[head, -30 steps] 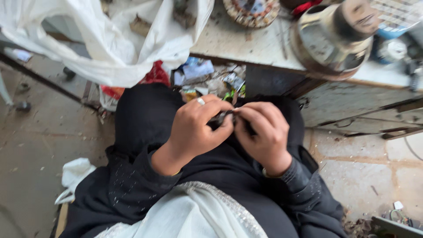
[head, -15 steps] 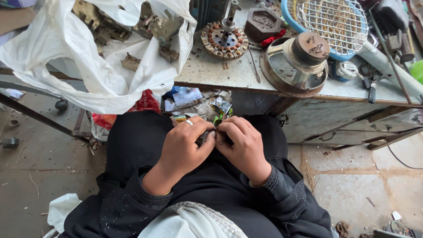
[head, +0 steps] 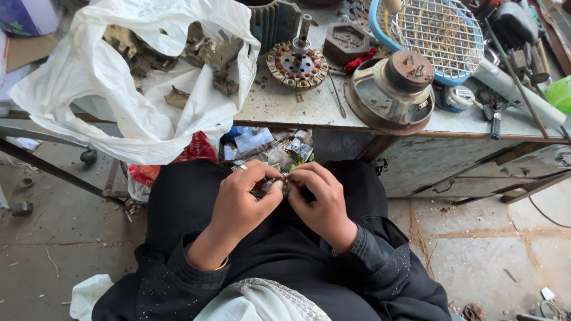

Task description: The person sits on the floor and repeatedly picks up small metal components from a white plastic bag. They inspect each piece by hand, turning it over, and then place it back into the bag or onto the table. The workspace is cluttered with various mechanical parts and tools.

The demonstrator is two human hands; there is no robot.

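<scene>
Not much has changed in the last second: both hands are still bunched over my lap, left hand (head: pixel 241 202) and right hand (head: pixel 324 202) each with a grip pinched on the same small metal part (head: pixel 275 185), below the table (head: pixel 309 113) edge. Still fiddling.

In front of me a big white plastic bag (head: pixel 119 113) lies open on the left end of the tabletop (head: pixel 309 110) and hangs over its edge. Under it I see a red plastic bag (head: pixel 193 148). Small crumpled wrappers, blue and green (head: pixel 297 148), lie below the tabletop, just beyond my knees. A blue-and-white box (head: pixel 27 15) stands at the far left corner.
</scene>
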